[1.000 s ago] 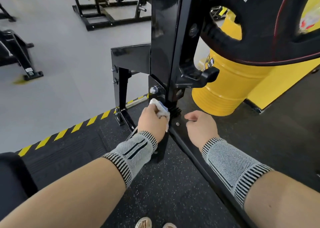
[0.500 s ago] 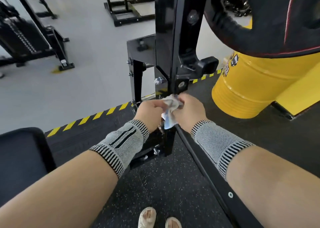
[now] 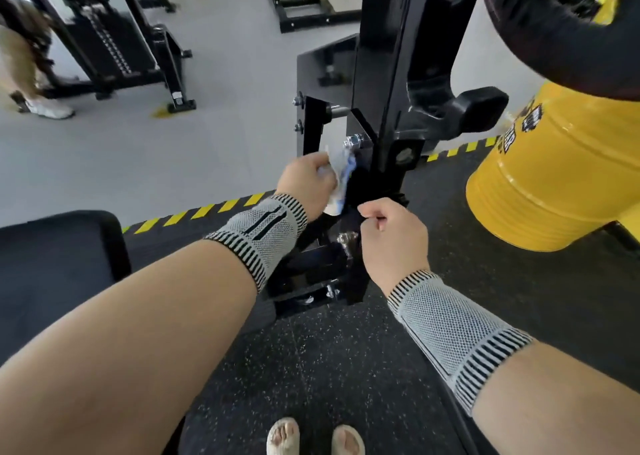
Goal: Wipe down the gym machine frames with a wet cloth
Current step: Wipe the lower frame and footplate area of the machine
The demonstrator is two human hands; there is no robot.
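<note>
We hold the cloth bunched in our left hand, fingers curled round it, and it lies against the black frame just under a shiny bolt. Our right hand sits just beside it, lower on the same upright, fingers curled in a loose fist; we cannot tell whether it pinches anything. Both wrists wear grey knitted bands. A yellow drum stands to the right on the speckled mat, under a black weight plate. A yellow-and-black stripe edges the mat. Another machine stands well apart on the grey floor.
</note>
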